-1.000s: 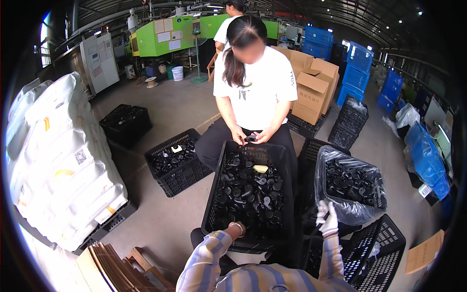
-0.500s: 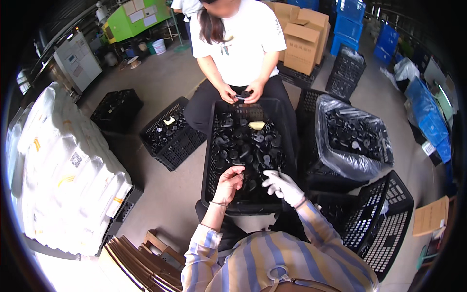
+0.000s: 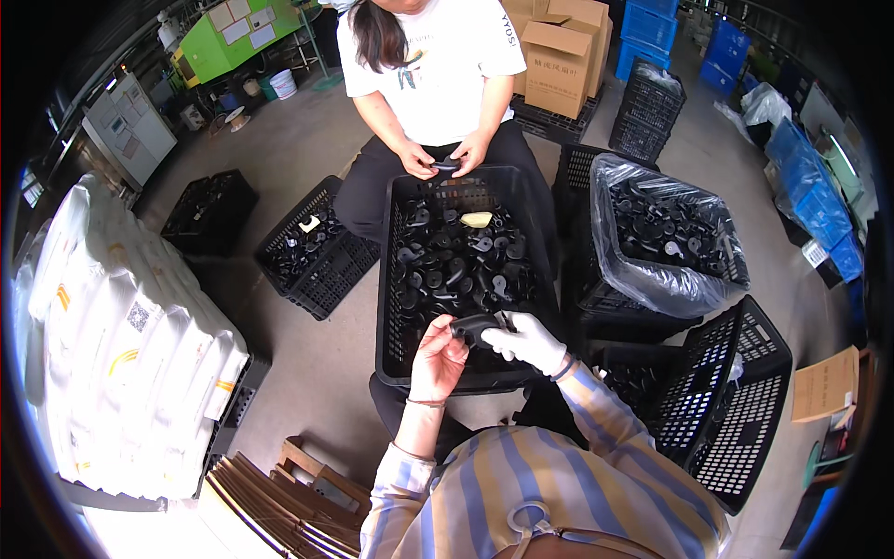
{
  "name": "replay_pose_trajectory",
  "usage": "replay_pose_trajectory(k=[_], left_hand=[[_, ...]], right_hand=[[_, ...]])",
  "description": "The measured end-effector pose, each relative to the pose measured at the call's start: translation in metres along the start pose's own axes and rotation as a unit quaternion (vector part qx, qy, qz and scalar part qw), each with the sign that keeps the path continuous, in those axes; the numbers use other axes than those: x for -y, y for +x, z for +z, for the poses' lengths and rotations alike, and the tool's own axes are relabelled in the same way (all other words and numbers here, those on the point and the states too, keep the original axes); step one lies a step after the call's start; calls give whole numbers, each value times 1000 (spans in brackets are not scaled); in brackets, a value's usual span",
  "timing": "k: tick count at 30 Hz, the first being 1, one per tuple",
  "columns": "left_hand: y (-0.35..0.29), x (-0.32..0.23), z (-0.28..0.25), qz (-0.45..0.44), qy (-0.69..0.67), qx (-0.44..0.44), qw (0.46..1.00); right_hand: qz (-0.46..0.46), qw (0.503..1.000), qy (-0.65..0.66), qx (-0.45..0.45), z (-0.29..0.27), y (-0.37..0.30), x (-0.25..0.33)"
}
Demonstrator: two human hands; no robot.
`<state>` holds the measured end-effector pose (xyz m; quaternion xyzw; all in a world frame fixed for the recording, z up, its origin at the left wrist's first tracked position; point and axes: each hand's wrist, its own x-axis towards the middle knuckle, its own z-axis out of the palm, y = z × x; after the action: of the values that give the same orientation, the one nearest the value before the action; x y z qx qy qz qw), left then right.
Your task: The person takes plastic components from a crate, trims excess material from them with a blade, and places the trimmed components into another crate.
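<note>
Above the near end of a black crate (image 3: 383,307) I hold a black curved plastic part (image 3: 475,328) between both hands. My bare left hand (image 3: 440,359) pinches its left end between thumb and fingers. My right hand (image 3: 529,341), in a white glove, grips the right end. A thin dark bit shows by the gloved fingers, too small to name. Many similar black plastic parts (image 3: 447,270) fill the crate below, with a pale yellow piece (image 3: 477,220) lying among them. Opposite me, a seated person's hands (image 3: 445,162) hold another black part over the far rim.
To the right stands a crate lined with clear plastic (image 3: 689,293), full of black parts. Tilted empty-looking crates (image 3: 726,401) lean nearer me. On the left are a smaller crate (image 3: 331,270), stacked white sacks (image 3: 130,345) and flattened cardboard (image 3: 270,498).
A black plastic part is now held between my two hands, which have come together over the crate. The view has shifted slightly. The person opposite still handles a part.
</note>
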<state>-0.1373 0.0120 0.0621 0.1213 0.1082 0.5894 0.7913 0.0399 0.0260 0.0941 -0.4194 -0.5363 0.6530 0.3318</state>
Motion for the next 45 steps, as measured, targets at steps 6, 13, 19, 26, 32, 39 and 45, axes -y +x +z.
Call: replay_pose_trajectory(k=[6, 13, 19, 26, 32, 39, 45], left_hand=[[-3, 13, 25, 52, 191, -83, 977], [-7, 21, 31, 375, 742, -47, 554], [-12, 29, 33, 377, 647, -39, 662], [-18, 13, 28, 107, 273, -54, 955], [-20, 16, 33, 101, 248, -50, 962], [-21, 17, 33, 91, 259, -60, 960], [-23, 40, 46, 367, 641, -36, 673]], right_hand=[[22, 997, 66, -44, 2, -6, 9], [67, 986, 147, -53, 1, -8, 14], [-59, 997, 18, -40, 7, -15, 20], [-75, 995, -44, -54, 1, -19, 27], [-71, 994, -52, -71, 3, -19, 26], [-99, 991, -51, -72, 5, -20, 25], [-245, 949, -122, -153, 32, -6, 16]])
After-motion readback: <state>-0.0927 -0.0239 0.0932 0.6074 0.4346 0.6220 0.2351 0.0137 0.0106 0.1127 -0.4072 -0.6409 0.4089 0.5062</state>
